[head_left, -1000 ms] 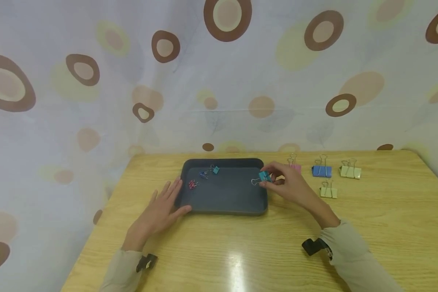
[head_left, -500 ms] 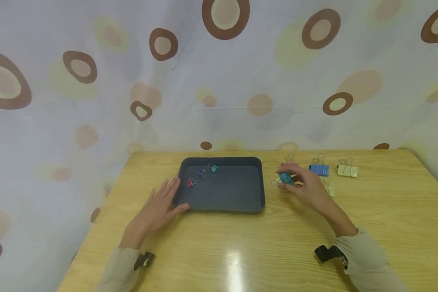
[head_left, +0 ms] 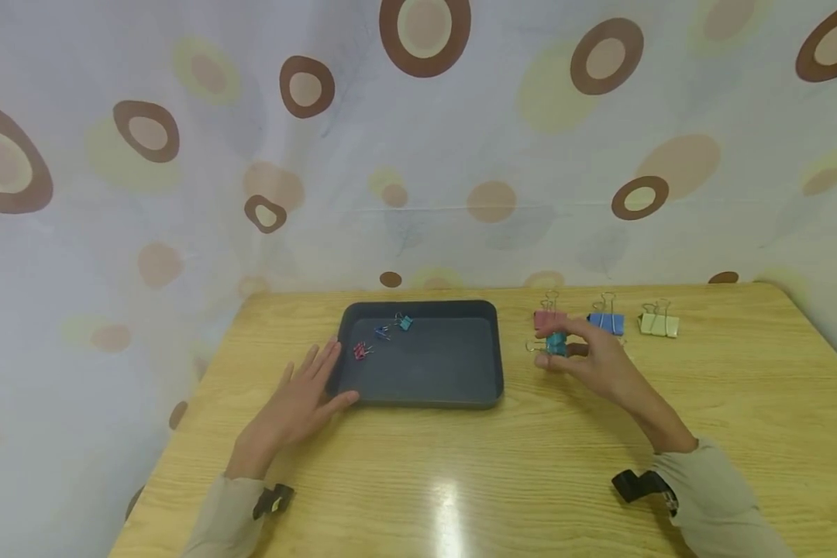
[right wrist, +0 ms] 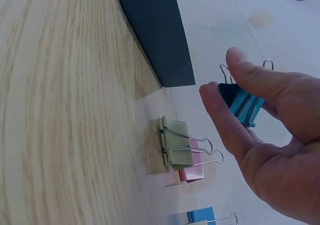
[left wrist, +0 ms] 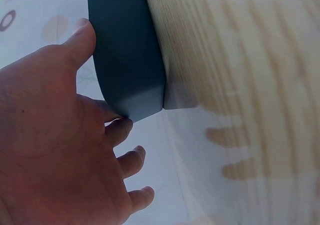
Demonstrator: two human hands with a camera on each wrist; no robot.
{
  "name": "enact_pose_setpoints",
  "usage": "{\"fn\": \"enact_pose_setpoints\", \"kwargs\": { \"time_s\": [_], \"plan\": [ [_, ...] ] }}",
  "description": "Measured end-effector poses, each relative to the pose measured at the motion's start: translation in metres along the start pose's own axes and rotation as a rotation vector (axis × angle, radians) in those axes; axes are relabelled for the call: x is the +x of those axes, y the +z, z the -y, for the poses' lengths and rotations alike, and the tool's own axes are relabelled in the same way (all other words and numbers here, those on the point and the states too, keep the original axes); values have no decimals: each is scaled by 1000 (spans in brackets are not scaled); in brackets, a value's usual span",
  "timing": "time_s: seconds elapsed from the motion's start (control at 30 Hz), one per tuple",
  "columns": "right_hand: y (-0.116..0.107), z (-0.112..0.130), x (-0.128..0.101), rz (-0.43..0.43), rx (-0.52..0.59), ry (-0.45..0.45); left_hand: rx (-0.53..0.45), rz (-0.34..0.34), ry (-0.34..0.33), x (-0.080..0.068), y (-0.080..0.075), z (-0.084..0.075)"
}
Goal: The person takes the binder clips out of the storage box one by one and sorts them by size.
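Note:
Between the thumb and fingers of my right hand (head_left: 610, 368), a teal binder clip (head_left: 556, 344) is pinched above the table, right of the tray. Its wire handles stick out from the grip in the right wrist view. My left hand (head_left: 289, 415) lies against the left side of the dark grey tray (head_left: 432, 364), fingers extended along its rim and thumb at the front corner. Three small binder clips lie at the tray's left: a pink-red clip (head_left: 359, 351), a blue clip (head_left: 382, 333) and a teal clip (head_left: 406, 322).
At the right back of the table (head_left: 530, 480) stand a pink binder clip (head_left: 549, 318), a blue binder clip (head_left: 608, 323) and a pale yellow binder clip (head_left: 659, 324). Another pale yellow clip (right wrist: 177, 140) is mostly hidden behind my right hand in the head view. A patterned curtain (head_left: 418, 155) hangs behind.
My right hand has moved right, away from above the tray's right edge, carrying the teal binder clip to in front of the pink one. My left hand stays at the tray.

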State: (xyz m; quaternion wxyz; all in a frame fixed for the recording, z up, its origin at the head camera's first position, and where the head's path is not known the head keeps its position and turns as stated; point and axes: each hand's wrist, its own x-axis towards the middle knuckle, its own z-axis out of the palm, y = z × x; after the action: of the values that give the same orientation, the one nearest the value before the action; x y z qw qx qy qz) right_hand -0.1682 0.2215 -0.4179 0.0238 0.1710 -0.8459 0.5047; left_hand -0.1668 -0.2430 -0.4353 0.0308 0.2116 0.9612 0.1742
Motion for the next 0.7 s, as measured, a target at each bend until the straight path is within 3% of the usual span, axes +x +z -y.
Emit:
{"fn": "enact_pose_setpoints", "kwargs": {
  "time_s": [0.13,0.23,0.43,0.6,0.7],
  "plan": [
    [-4,-1,-3,3,61,135,-2,2,1,0,-1,0],
    [-10,-2,-5,0,65,174,-2,5,2,0,-1,0],
    [-23,-4,-12,5,116,137,0,9,3,0,0,1],
    [-32,-9,-22,10,243,76,-4,16,1,0,0,2],
    [-38,-13,-27,-42,205,90,-6,16,-1,0,0,2]
  ]
}}
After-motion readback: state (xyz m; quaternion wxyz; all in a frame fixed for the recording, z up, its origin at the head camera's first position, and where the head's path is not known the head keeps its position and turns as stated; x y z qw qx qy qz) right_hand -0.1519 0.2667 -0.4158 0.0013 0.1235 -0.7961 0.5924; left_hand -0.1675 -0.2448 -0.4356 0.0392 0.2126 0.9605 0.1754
